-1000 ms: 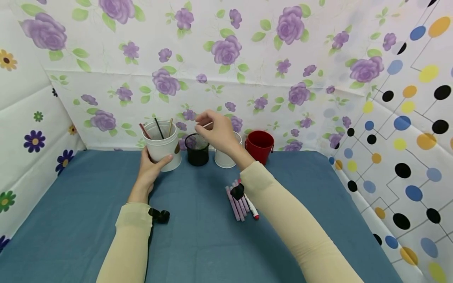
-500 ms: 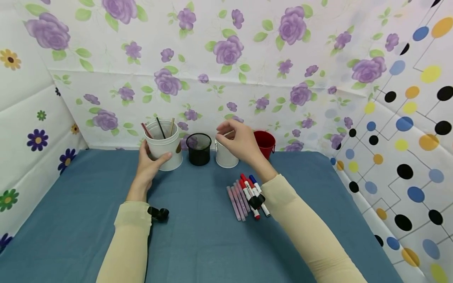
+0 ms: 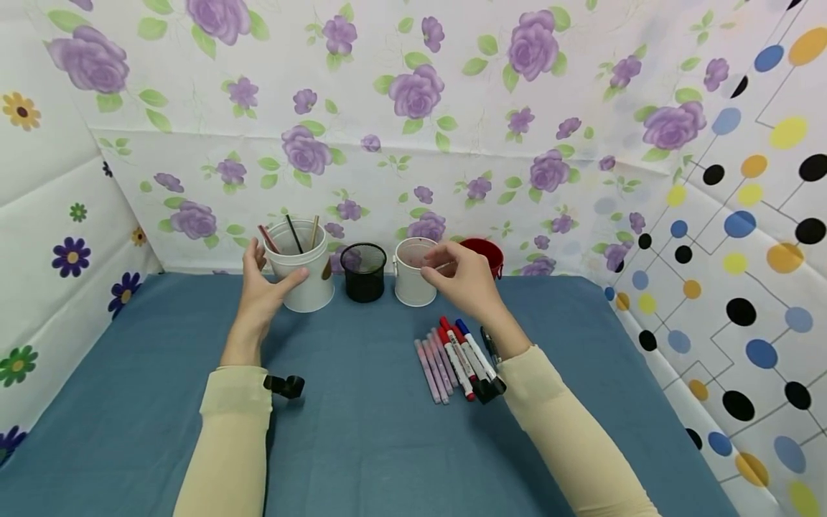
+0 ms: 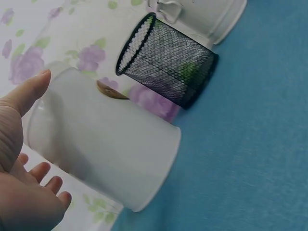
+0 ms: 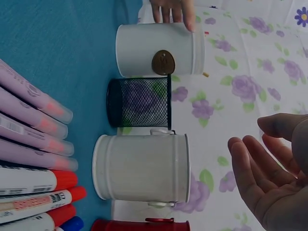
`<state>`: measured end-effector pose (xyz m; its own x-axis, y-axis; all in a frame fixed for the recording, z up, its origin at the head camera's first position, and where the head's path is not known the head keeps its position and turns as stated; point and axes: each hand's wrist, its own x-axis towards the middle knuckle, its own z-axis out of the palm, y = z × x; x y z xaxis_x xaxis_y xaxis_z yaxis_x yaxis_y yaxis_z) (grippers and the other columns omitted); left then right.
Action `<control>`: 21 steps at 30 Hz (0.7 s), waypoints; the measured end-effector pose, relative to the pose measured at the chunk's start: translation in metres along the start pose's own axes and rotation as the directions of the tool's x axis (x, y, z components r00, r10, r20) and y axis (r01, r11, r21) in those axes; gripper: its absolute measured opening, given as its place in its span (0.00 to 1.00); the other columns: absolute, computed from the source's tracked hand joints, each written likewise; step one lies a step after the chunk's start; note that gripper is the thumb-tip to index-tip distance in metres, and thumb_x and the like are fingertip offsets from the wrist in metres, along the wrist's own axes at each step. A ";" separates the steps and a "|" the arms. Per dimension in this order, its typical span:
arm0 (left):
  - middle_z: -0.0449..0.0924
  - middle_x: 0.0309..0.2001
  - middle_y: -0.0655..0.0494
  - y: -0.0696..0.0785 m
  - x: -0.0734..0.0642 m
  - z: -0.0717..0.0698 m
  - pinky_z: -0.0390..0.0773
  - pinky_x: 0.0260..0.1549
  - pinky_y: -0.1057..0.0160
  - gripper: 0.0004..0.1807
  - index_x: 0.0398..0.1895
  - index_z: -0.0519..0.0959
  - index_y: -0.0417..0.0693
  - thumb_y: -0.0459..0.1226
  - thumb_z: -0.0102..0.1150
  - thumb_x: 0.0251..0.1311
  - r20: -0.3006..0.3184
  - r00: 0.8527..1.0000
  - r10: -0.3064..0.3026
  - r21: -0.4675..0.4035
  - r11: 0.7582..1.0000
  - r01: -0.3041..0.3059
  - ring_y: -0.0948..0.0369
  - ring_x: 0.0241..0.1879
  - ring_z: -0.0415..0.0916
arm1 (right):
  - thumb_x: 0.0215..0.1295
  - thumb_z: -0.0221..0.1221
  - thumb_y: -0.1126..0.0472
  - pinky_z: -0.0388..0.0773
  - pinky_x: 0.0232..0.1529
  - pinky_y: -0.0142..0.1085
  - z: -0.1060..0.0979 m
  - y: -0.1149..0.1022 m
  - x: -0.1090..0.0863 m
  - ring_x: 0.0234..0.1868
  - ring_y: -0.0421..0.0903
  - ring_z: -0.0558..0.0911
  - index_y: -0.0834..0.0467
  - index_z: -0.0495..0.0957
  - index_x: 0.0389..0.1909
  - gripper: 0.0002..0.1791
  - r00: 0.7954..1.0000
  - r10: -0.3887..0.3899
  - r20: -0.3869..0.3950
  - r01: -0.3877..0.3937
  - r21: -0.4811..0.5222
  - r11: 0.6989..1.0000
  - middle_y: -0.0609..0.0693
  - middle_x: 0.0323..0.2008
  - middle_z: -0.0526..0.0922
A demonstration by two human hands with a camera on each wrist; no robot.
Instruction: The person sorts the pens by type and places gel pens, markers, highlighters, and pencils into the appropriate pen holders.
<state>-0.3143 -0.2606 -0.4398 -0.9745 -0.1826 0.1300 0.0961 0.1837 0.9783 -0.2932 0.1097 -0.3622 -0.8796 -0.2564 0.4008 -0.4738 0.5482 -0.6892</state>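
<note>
In the head view, the tall white cup (image 3: 300,281) stands upright near the table's (image 3: 362,431) far edge, toward its left corner, holding 3 thin sticks (image 3: 294,235). The left hand (image 3: 261,298) is loosely spread around it; the right hand (image 3: 468,281) is half-curled, gripping nothing.

Left wrist view: finger contact is unclear; spreading wider before withdrawing should avoid tipping.

Right wrist view: parted, bare fingers beyond the small white pail (image 5: 142,168); best kept clear.

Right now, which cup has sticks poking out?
The big white cup at the left end, by the left hand; nothing pokes from the black cup, small white cup or red cup.
</note>
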 end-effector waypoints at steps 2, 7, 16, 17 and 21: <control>0.30 0.88 0.54 0.005 -0.001 -0.001 0.47 0.81 0.39 0.66 0.88 0.29 0.63 0.45 0.73 0.66 -0.003 1.000 0.010 -0.005 1.000 -0.010 0.50 0.86 0.31 | 0.72 0.70 0.56 0.88 0.43 0.45 0.000 0.003 -0.004 0.39 0.46 0.90 0.54 0.85 0.50 0.11 1.000 0.003 -0.005 -0.003 0.003 1.000 0.49 0.45 0.90; 0.31 0.88 0.55 0.017 -0.004 -0.003 0.48 0.80 0.38 0.66 0.88 0.30 0.64 0.44 0.74 0.65 -0.028 0.999 0.047 -0.016 0.999 -0.047 0.53 0.86 0.31 | 0.71 0.71 0.59 0.88 0.44 0.45 0.000 0.009 -0.015 0.40 0.47 0.90 0.57 0.85 0.52 0.13 1.000 0.008 -0.021 -0.008 0.012 1.000 0.50 0.44 0.90; 0.39 0.87 0.56 0.039 -0.013 0.000 0.47 0.80 0.41 0.66 0.88 0.37 0.65 0.44 0.79 0.60 -0.093 0.980 0.174 0.036 0.985 -0.171 0.56 0.85 0.37 | 0.70 0.71 0.61 0.89 0.44 0.45 0.006 0.022 -0.032 0.39 0.48 0.89 0.58 0.85 0.50 0.12 0.999 0.043 -0.024 -0.042 0.029 0.999 0.52 0.42 0.89; 0.39 0.86 0.57 0.042 -0.014 0.001 0.47 0.80 0.41 0.66 0.88 0.37 0.65 0.44 0.79 0.60 -0.093 0.978 0.186 0.048 0.982 -0.182 0.56 0.85 0.38 | 0.70 0.71 0.61 0.89 0.44 0.45 0.007 0.024 -0.034 0.39 0.48 0.89 0.58 0.85 0.51 0.12 0.998 0.052 -0.023 -0.051 0.034 0.998 0.53 0.42 0.89; 0.41 0.86 0.55 0.060 -0.023 0.006 0.46 0.80 0.40 0.64 0.88 0.38 0.62 0.42 0.78 0.61 -0.094 0.969 0.228 0.084 0.972 -0.220 0.55 0.85 0.39 | 0.70 0.71 0.61 0.89 0.44 0.46 0.009 0.030 -0.040 0.39 0.48 0.89 0.58 0.85 0.51 0.12 0.997 0.072 -0.034 -0.070 0.043 0.997 0.52 0.42 0.89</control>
<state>-0.2871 -0.2395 -0.3854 -0.9035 -0.2263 0.3640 0.2911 0.2995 0.9086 -0.2731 0.1293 -0.4041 -0.9093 -0.1895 0.3706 -0.4124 0.5304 -0.7407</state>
